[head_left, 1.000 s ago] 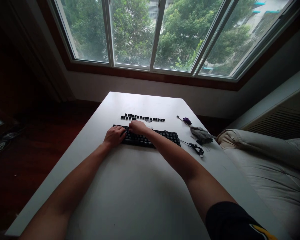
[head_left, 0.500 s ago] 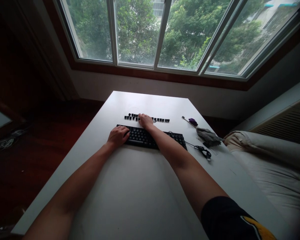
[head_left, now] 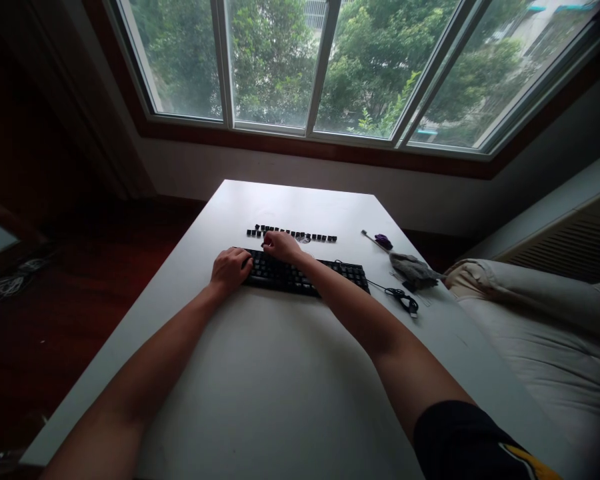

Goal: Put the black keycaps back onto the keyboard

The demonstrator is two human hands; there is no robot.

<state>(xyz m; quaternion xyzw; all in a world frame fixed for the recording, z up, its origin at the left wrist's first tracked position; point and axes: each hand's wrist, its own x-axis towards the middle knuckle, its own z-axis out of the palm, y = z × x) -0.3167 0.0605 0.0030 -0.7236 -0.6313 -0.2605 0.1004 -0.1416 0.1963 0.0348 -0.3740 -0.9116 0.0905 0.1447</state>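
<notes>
A black keyboard lies crosswise on the white table, several of its keys showing. My left hand is wrapped round its left end, thumb on the near side. Over the keyboard's upper left part, my right hand is closed in a pinch, with a small black keycap at its fingertips. Beyond the keyboard, loose black keycaps stand in two rows, partly hidden by my right hand. Beside the rows sits a small pale wire-like thing, too small to make out.
To the right on the white table lie a thin-handled brush, a purple bundle, a grey cloth and the coiled cable. A cushioned seat adjoins the right edge. A window is behind the table.
My right hand has moved from the keycap rows back toward me and left, over the keyboard, with a keycap in its fingers. The left hand stays on the keyboard's left end.
</notes>
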